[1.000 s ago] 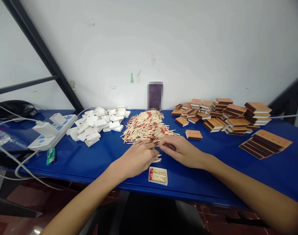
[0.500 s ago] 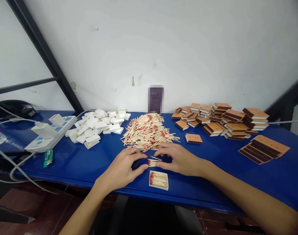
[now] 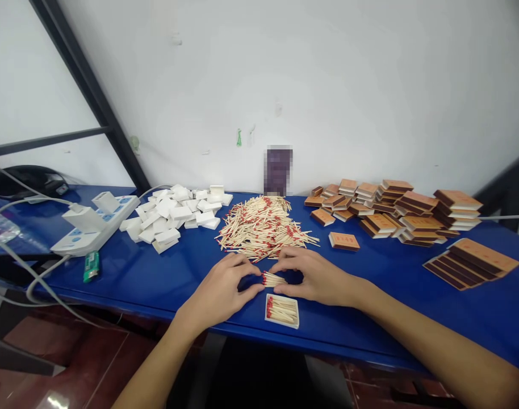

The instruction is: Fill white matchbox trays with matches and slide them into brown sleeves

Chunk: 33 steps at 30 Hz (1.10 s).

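A small bunch of red-headed matches (image 3: 273, 279) lies between my two hands, just above the blue tabletop. My left hand (image 3: 225, 288) is curved, with its thumb and index fingertip at the red heads. From the other side, my right hand (image 3: 313, 276) has its thumb and fingers bent around the pale stick ends. Just in front of the hands sits a white matchbox tray (image 3: 266, 318) with a layer of matches inside, heads to the left. Behind my fingers rises a big heap of loose matches (image 3: 263, 227).
White empty trays (image 3: 170, 213) are piled left of the heap. Orange-brown matchbox sleeves and boxes (image 3: 417, 222) stand stacked to the right, one box (image 3: 343, 241) apart. A power strip (image 3: 78, 243) with cables and a green object (image 3: 91, 267) lie at far left.
The loose matches between my hands are drawn together into a tighter bunch, including one that lay apart. My fingers have closed in around them. The view has shifted slightly.
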Motion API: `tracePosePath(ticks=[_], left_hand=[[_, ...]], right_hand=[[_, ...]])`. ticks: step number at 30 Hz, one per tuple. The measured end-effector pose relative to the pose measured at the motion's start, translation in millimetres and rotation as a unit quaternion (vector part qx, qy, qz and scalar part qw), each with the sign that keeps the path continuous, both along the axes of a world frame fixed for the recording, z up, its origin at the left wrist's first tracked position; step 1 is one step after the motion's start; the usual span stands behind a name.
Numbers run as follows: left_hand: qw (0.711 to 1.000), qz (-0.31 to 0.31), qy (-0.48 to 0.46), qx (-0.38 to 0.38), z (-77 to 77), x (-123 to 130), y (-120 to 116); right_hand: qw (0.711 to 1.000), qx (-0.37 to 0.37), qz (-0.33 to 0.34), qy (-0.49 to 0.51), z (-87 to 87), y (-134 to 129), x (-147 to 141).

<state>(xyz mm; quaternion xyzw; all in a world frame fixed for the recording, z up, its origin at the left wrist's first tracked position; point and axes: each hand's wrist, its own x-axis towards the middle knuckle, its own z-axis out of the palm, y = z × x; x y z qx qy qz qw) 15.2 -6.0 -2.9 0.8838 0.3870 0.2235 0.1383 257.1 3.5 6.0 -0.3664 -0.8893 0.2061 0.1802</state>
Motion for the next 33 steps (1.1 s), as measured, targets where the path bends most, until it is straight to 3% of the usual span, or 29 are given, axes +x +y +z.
tracePosePath(ticks=[6, 16, 33], left_hand=[[1.0, 0.019, 0.012, -0.019, 2.9, 2, 1], [0.999, -0.008, 0.032, -0.022, 12.4, 0, -7], [0.995, -0.104, 0.006, -0.008, 8.7, 1, -10]], right_hand=[[1.0, -0.001, 0.007, 0.01, 0.7, -1, -4], [1.0, 0.008, -0.016, 0.024, -1.9, 0, -2], [0.998, 0.05, -0.023, 0.027, -1.9, 3, 3]])
